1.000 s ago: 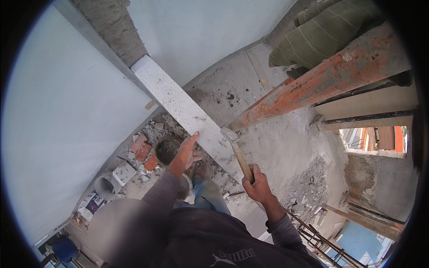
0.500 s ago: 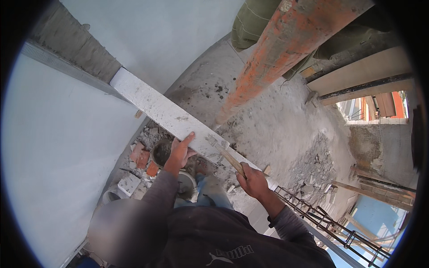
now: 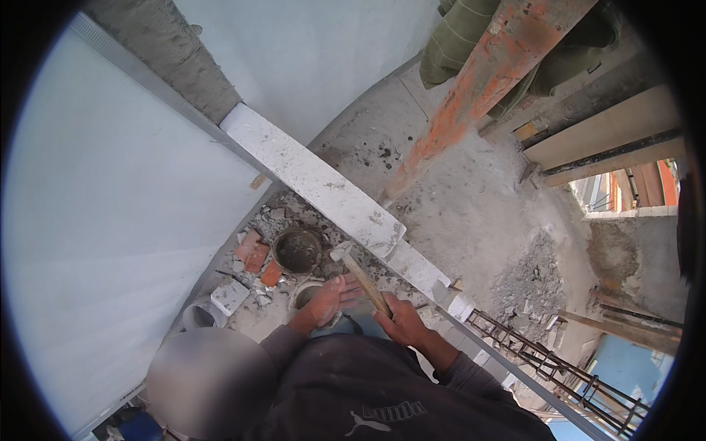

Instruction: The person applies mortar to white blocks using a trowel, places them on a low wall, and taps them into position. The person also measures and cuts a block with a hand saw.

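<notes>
My right hand (image 3: 401,320) is closed round the wooden handle of a hammer (image 3: 365,279), its metal head raised toward the left. Beside the handle is my left hand (image 3: 331,298), its fingers stretched out and nothing seen in its grip. Whether its fingertips touch the handle, I cannot tell. Just past the hammer head lies a long white block (image 3: 316,180), speckled with grey mortar, its far end against a grey mortared wall top (image 3: 173,55). A lower white piece (image 3: 419,270) continues from its near end.
A round bucket of grey mix (image 3: 298,250) stands beneath the block, among broken red bricks (image 3: 254,250) and white chunks (image 3: 230,296). An orange, mortar-stained post (image 3: 460,103) slants beyond. Rebar (image 3: 548,360) runs off at lower right. A rubble heap (image 3: 529,283) lies on the floor.
My left hand has come off the white block and drawn back toward my body. The hammer has moved off the block's near end, still in my right hand. The view has shifted.
</notes>
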Tool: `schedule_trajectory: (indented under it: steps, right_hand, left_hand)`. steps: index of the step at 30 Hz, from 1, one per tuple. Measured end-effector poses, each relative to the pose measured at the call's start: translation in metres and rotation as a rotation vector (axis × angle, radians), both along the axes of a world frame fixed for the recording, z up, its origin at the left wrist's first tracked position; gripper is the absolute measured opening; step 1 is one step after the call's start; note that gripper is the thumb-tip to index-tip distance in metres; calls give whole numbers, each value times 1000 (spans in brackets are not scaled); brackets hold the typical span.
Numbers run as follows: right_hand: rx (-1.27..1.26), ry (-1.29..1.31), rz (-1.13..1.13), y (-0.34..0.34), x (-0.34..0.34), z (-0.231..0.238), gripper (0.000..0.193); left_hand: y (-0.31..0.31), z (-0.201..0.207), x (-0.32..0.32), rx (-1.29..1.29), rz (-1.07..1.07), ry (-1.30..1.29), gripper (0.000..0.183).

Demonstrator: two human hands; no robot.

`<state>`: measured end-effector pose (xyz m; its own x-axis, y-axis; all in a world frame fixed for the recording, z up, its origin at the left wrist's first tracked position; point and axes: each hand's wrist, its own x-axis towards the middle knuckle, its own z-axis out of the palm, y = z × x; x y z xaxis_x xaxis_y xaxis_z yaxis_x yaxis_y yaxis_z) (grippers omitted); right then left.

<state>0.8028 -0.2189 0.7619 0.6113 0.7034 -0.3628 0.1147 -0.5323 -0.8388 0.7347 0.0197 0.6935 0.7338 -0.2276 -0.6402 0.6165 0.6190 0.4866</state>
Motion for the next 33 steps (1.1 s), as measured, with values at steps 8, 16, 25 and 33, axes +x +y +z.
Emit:
schedule_trajectory:
  steps: [8,16,25,33]
  right_hand:
    - [24,221,-751,56,-22,-122,37]
    - [-167,-583,-530,47,23,-177,33]
    - [-943,129,173,-9,-177,-162,36]
    - [-695,422,-532,-83,-480,-252,51]
  left_hand:
    - [56,-38,-86,115,690,444,39]
    - [164,-95,-310,296,895,775,34]
    - [235,-106,-492,186,732,875,32]
    - [257,-104,-499,382,-131,753,32]
